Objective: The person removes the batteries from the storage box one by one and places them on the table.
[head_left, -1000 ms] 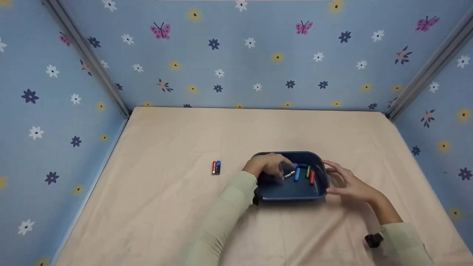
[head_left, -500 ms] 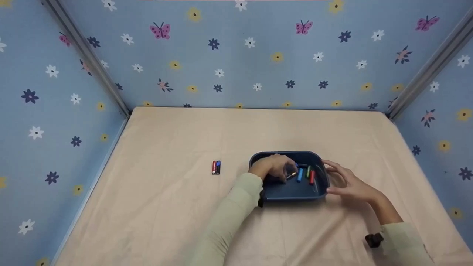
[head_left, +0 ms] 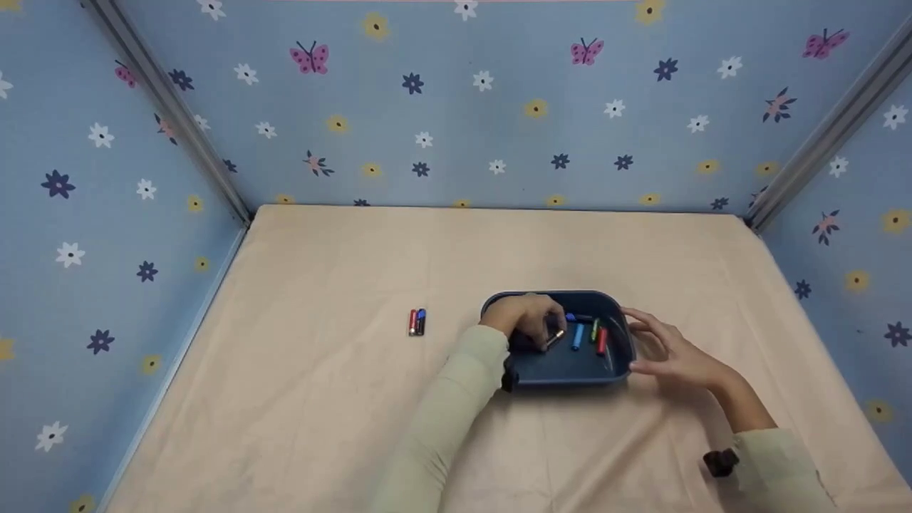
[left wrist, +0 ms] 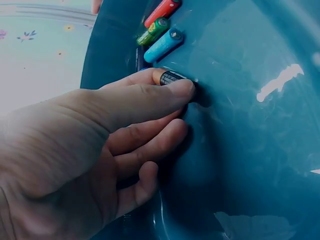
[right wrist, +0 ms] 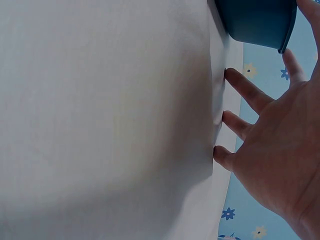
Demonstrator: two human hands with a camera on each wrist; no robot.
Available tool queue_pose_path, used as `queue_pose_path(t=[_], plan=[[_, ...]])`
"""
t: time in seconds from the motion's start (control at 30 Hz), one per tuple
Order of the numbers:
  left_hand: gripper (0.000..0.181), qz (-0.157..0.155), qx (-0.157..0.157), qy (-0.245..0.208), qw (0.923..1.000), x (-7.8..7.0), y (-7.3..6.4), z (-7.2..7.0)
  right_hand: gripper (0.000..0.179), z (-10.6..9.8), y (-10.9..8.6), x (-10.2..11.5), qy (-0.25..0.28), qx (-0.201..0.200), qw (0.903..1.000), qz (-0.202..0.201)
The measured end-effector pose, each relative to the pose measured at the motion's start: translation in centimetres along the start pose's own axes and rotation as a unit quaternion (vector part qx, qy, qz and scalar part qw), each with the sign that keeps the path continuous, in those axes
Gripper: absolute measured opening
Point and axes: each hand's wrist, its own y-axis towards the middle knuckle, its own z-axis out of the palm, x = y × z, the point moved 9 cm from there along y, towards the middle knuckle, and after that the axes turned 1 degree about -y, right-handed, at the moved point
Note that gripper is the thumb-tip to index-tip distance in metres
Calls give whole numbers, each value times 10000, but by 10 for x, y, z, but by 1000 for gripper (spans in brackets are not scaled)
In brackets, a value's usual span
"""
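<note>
My left hand reaches into a dark blue plastic basin. Between its thumb and index finger it pinches a black battery with a copper-coloured end, low over the basin floor. Close beyond the fingertips lie a light blue battery, a green battery and a red battery. A dark battery with a blue end lies by the basin's far wall. At the basin's right side my right hand is spread, its thumb and index finger at the rim and other fingertips on the cloth.
A red battery and a dark blue-ended battery lie side by side on the beige cloth, left of the basin. Blue patterned panels enclose the back and sides.
My left hand has shifted slightly right inside the basin, and its fingers have closed on the black battery. The light blue battery has moved a little right. My right hand has stayed put.
</note>
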Motion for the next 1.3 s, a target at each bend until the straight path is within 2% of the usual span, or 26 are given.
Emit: queue_pose_path(t=[0.17, 0.3, 0.57, 0.93, 1.2, 1.3], plan=[[51, -50, -78, 90, 9999, 2, 0, -1, 90, 1, 0, -1, -28, 35, 9998, 180], [48, 63, -168, -4, 9998, 3, 1, 0, 90, 1, 0, -2, -22, 43, 9997, 238], [47, 167, -622, -110, 9979, 5, 0, -2, 90, 1, 0, -1, -65, 22, 9999, 125], [42, 685, -654, 23, 9955, -6, -4, -13, 90, -1, -1, 1, -108, -32, 9999, 30], [42, 1068, -723, -577, 9900, -9, -10, -20, 90, -1, -1, 1, -79, 10, 9999, 72], [41, 1149, -771, -1022, 9851, -5, -12, -19, 90, 0, -1, 2, -97, 25, 9999, 24]])
